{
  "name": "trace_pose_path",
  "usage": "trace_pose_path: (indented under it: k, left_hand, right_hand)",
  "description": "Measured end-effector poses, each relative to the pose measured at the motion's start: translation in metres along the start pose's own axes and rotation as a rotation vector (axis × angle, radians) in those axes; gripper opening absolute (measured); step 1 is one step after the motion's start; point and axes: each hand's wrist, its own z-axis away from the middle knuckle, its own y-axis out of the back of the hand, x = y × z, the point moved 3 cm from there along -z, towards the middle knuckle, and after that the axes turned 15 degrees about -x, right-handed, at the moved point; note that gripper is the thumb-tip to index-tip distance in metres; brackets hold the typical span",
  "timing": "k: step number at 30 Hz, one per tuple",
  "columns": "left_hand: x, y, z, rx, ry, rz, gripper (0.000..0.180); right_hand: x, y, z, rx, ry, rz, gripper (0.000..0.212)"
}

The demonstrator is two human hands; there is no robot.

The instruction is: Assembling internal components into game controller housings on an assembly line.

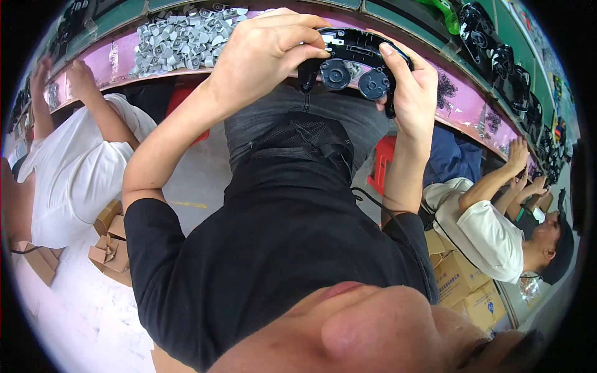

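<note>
You have the black game controller shell (354, 65) pinched between both hands, above your lap at the edge of the pink workbench (463, 112). Your left hand (264, 53) is closed over its left end, fingertips pressing down on the top edge. Your right hand (413, 87) grips the right end, index finger laid along the rim. Keep the right grip firm, I'd say, so the shell does not twist while the left fingers press.

Just beyond your left hand lies a heap of small grey plastic parts (180, 40). Beyond your right hand, further black controller shells (497, 56) line the bench. Seated co-workers flank you on both sides, and cardboard boxes (112, 245) stand on the floor.
</note>
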Motion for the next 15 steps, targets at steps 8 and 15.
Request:
trace_pose_path:
  k: [8, 15]
  left_hand:
    - [-0.002, 0.005, -0.001, -0.160, 0.056, -0.053, 0.011]
    - [-0.022, 0.004, 0.011, 0.078, 0.261, 0.514, 0.024]
  right_hand:
    - [0.010, -0.001, -0.003, -0.006, -0.069, -0.058, 0.028]
    - [0.017, 0.007, -0.010, 0.013, -0.066, -0.222, 0.027]
